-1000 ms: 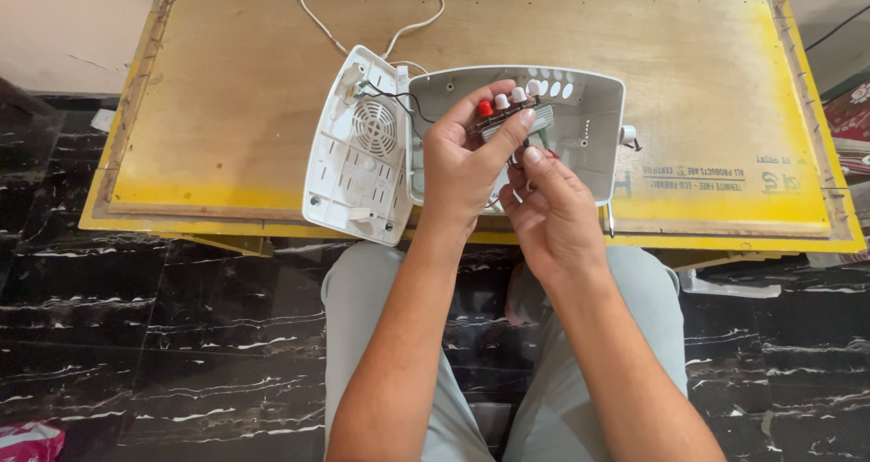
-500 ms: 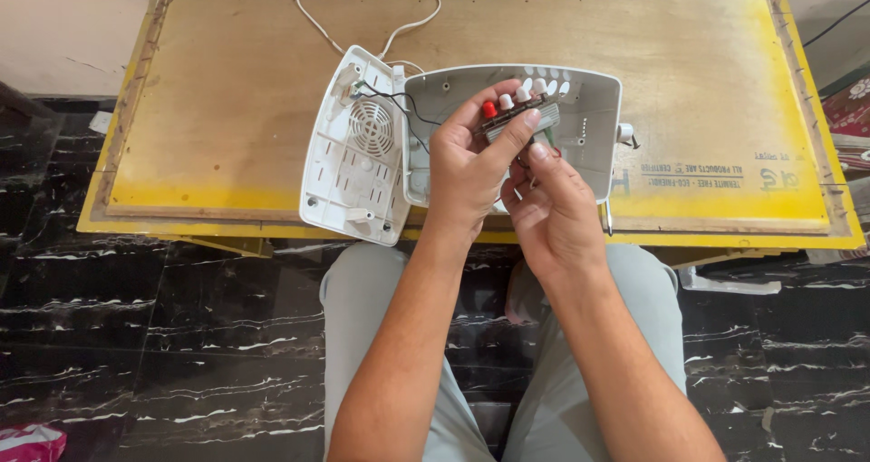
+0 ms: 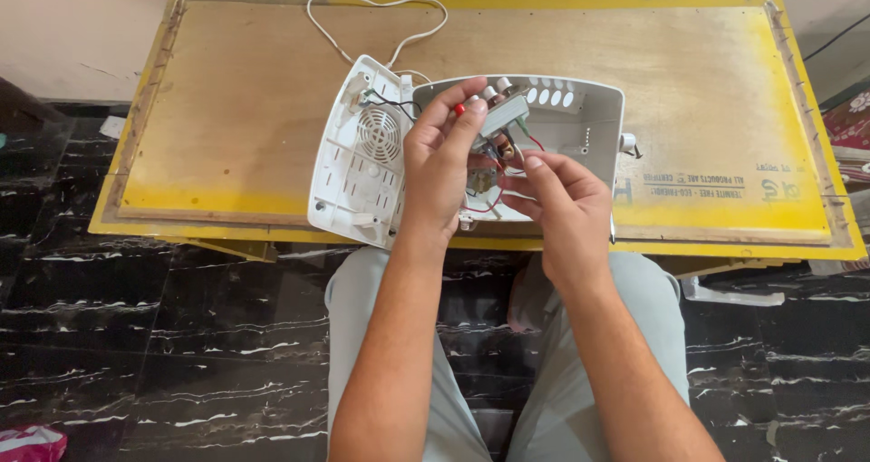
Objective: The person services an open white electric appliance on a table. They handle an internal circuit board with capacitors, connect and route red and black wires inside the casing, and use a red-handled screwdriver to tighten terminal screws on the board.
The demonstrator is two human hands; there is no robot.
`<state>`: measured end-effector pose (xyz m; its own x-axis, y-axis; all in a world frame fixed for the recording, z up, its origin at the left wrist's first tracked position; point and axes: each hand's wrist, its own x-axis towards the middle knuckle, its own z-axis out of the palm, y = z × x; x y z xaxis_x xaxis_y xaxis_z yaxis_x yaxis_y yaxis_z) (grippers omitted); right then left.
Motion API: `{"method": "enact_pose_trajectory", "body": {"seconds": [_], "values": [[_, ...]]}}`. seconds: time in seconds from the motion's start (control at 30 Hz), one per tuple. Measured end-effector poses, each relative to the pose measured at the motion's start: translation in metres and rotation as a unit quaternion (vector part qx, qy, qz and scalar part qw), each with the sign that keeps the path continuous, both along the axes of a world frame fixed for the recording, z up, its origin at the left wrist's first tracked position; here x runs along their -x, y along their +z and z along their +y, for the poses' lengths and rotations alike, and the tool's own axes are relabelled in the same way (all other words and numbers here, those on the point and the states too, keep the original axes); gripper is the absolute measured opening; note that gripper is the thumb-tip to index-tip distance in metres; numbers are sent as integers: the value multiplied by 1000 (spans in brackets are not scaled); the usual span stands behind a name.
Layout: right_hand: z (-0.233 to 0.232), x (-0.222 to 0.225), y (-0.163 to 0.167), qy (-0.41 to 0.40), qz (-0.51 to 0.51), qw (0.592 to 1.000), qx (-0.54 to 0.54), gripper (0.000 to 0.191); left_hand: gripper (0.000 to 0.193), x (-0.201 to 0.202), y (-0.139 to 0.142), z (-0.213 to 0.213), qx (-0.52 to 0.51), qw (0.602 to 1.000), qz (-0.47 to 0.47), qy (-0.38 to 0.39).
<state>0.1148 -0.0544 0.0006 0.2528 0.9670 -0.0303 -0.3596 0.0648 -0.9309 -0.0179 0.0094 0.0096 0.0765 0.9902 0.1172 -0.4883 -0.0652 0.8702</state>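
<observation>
My left hand [image 3: 441, 168] pinches the small switch strip [image 3: 501, 113], a grey bar with a red button and some white ones, between thumb and fingertips, and it holds the strip up in front of the open white casing [image 3: 580, 127]. My right hand [image 3: 562, 199] is curled close under it; its thumb and first finger are pressed together on the wires [image 3: 489, 190] that hang below the strip, though I cannot see exactly which wire. Compared with half a second ago, my two hands are a little more apart, and the right one sits lower, so the wire bundle and a small part in it now show between them. I judge that the strip is lifted free from the casing wall but is still tied to it by the wires.

The near edge of the yellow board [image 3: 725, 235] is just under my wrists, above my knees. The casing half with the round grille [image 3: 362, 154] lies at the left, touching the other half. The white cord [image 3: 381, 9] loops at the far side. Wide bare board is open at the right and far left.
</observation>
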Motion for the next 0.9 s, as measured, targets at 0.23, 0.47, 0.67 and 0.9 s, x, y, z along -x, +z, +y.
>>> {"method": "enact_pose_trajectory", "body": {"seconds": [0.23,0.47,0.67,0.9], "values": [[2,-19,-6,-42,-136,988,-60,16,33,7,0,5,37,999,4,-3],[6,-37,-11,-25,-166,973,-157,11,36,4,-7,7,50,998,18,-30],[11,-46,-7,-50,-291,943,-155,17,34,1,-9,6,56,996,30,-65],[4,-56,13,-23,-425,883,-199,47,36,-2,-8,3,66,991,51,-104]]}}
